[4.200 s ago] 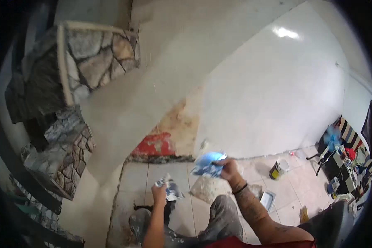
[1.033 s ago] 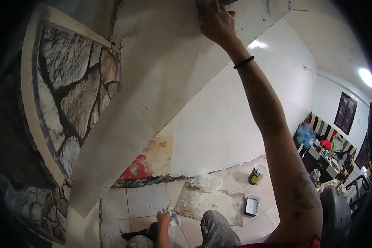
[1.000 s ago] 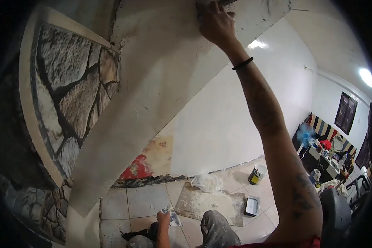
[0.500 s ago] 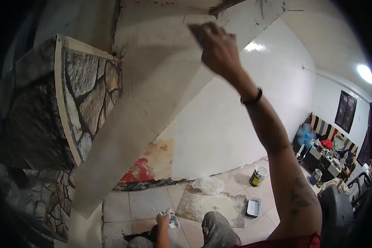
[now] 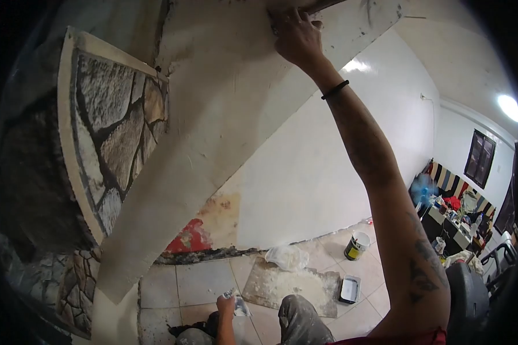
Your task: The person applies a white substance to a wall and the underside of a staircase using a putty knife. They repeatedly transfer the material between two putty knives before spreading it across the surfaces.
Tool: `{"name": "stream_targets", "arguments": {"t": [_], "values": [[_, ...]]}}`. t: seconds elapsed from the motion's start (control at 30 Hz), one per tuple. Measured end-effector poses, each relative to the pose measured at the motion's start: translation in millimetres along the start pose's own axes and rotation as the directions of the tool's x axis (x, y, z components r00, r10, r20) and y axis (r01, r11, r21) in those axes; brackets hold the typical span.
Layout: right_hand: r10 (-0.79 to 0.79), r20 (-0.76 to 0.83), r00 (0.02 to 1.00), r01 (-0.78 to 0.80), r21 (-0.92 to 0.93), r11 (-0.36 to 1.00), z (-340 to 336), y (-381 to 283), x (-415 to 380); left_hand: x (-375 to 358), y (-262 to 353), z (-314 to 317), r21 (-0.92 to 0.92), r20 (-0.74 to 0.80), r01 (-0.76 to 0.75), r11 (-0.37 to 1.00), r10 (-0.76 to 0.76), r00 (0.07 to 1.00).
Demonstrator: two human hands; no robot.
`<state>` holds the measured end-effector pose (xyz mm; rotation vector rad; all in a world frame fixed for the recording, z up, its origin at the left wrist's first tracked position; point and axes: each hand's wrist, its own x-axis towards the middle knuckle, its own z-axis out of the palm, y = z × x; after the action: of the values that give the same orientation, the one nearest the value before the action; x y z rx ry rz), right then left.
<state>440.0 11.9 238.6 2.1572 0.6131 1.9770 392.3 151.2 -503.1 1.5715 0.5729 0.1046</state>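
Right hand (image 5: 298, 41) is up high at the slanted panel (image 5: 195, 155), arm nearly straight, likely because that spot is near the top of its reach. Fingers are closed over a dark flat tool (image 5: 277, 17), held close against the surface, probably to keep its edge flat; hand and shadow hide most of it, so can't tell the exact contact or finger gap. Left hand (image 5: 225, 303) is low, beside the raised knee (image 5: 302, 321), closed on the handle end of a putty knife (image 5: 242, 308). White stuff shows on its blade; looks parked there to stay handy and out of the other arm's way. Thumb placement too small to read. On the floor tiles (image 5: 204, 282), a board (image 5: 253, 286) carries pale, powdery material, presumably to keep it off the tiles. Plastic bag (image 5: 286, 258) sits at the board's far edge, tray (image 5: 350, 289) just beside its right side, bucket (image 5: 357, 246) a bit beyond, all grouped near the knee, I'd guess for easy reach. Red patch (image 5: 193, 237) shows on the wall below the panel's lower edge.
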Motion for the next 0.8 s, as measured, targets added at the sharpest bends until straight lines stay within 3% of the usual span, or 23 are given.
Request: {"name": "stream_targets", "arguments": {"t": [0.1,0.27,0.37,0.47,0.57,0.67,0.73,0.8], "values": [[-0.093,-0.294,0.951,0.105,0.024,0.994,22.0,-8.2,-15.9,-7.0,6.4,-1.7,0.058,-0.012,-0.018,0.998,0.019,1.000],[-0.208,-0.198,0.958,0.195,-0.079,0.978,30.3,-49.7,-77.2,-21.7,18.1,-4.5,0.060,-0.041,-0.025,0.998,0.028,0.999],[-0.259,-0.016,0.966,0.260,0.064,0.964,8.0,-70.7,-114.7,-23.3,19.7,-9.9,0.036,-0.052,-0.046,0.998,0.048,0.998],[-0.247,-0.023,0.969,0.248,0.129,0.960,-13.3,-57.3,-117.3,-6.4,-2.4,-14.5,0.041,-0.049,-0.101,0.994,0.103,0.993],[-0.164,-0.236,0.958,0.164,-0.021,0.986,-23.0,-12.0,-74.0,7.8,-19.6,-13.2,0.023,-0.049,-0.113,0.993,0.114,0.992],[-0.062,-0.258,0.964,0.063,-0.002,0.998,-22.1,21.5,-32.4,-19.9,15.0,-19.2,0.100,-0.063,-0.040,0.994,0.047,0.997],[-0.040,-0.195,0.980,0.029,-0.059,0.998,-10.6,33.6,-18.6,-12.8,9.3,-14.7,0.064,-0.041,-0.044,0.997,0.047,0.998],[-0.054,-0.240,0.969,0.034,-0.089,0.995,3.5,37.6,-11.2,-10.5,8.9,-11.2,0.053,-0.040,-0.031,0.998,0.033,0.999]]}}
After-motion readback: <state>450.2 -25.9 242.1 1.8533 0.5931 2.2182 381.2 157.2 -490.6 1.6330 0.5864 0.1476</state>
